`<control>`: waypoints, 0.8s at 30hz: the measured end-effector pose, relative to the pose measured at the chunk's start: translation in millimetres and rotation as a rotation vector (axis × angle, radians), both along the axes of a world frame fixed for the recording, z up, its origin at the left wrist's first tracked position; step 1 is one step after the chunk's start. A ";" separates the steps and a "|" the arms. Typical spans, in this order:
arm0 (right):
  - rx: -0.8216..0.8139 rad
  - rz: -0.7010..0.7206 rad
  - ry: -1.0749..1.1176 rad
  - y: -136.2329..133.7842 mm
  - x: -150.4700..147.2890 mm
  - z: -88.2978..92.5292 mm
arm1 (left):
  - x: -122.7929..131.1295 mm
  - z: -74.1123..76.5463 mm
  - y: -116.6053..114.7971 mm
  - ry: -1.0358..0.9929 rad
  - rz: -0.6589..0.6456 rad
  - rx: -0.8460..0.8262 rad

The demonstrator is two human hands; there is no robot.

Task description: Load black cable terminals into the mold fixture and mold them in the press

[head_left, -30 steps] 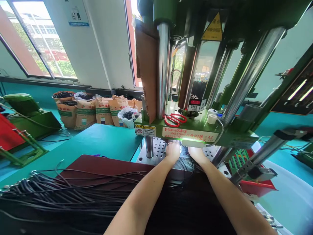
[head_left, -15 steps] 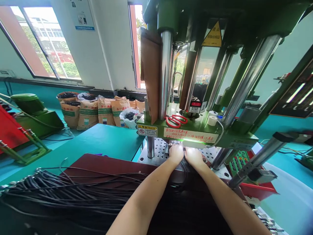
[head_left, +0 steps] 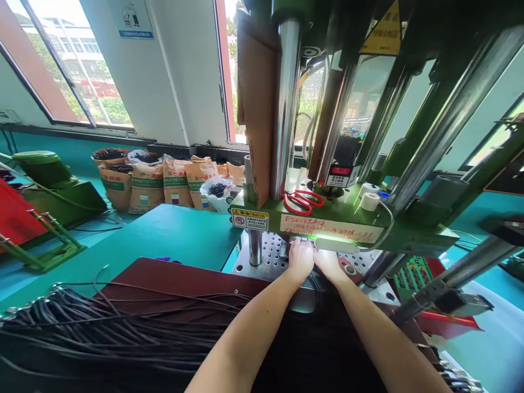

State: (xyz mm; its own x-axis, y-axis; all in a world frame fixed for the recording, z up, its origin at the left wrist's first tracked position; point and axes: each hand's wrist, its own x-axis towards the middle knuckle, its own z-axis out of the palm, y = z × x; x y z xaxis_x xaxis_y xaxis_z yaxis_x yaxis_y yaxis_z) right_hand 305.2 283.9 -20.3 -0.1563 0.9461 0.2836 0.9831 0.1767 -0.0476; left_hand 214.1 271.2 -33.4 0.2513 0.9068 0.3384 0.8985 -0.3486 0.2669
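Note:
Both my hands reach under the raised green plate point(head_left: 272, 207) of an upright press, side by side and nearly touching. My left hand point(head_left: 301, 256) has its fingers curled down at the front of the perforated metal bed point(head_left: 268, 254). Just to its right, my right hand point(head_left: 327, 263) is curled in the same way. The fingertips and whatever they grip are hidden behind the backs of the hands. A thin black cable point(head_left: 316, 286) hangs in a loop below them. A lit lamp point(head_left: 336, 245) shines from the plate's front edge onto the hands.
Red-handled scissors point(head_left: 303, 202) lie on the press plate. Many black cables point(head_left: 110, 333) spread across a brown board point(head_left: 151, 273) at left. Steel columns point(head_left: 286, 109) flank the work spot. A green control panel point(head_left: 413, 278) stands at right. Sacks point(head_left: 147, 188) line the wall.
The camera view has shifted, so the press looks larger and farther right. My hands stay together under the plate, with only a slight change of pose.

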 end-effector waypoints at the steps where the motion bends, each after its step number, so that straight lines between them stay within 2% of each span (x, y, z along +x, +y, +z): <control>1: 0.009 0.010 0.003 0.8 -0.2 -0.2 | 0.4 0.1 0.1 -0.001 0.003 0.003; 7: 0.051 0.066 0.000 -1.7 12.9 3.5 | 1.4 10.8 -0.5 0.006 0.022 0.056; 11: 0.048 0.122 -0.035 -12.9 35.3 2.3 | -9.5 16.3 0.2 0.053 -0.165 0.102; 15: 0.007 0.216 -0.076 -21.6 51.2 -3.4 | -24.8 8.2 3.2 0.074 -0.268 0.121; 19: -0.032 0.276 -0.088 -19.7 55.7 -7.2 | -29.7 -1.6 7.1 0.042 -0.255 0.107; 24: -0.054 0.267 -0.079 -10.6 54.3 -13.2 | -28.7 -4.6 11.0 0.027 -0.243 0.061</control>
State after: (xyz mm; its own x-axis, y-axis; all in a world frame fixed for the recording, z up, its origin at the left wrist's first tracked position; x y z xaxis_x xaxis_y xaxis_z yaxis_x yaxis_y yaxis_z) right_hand 359.5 273.3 -33.5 -0.4217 0.8819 0.2106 0.9031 0.4292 0.0109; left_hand 185.3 282.2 -38.0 0.4688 0.7968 0.3813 0.7930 -0.5698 0.2157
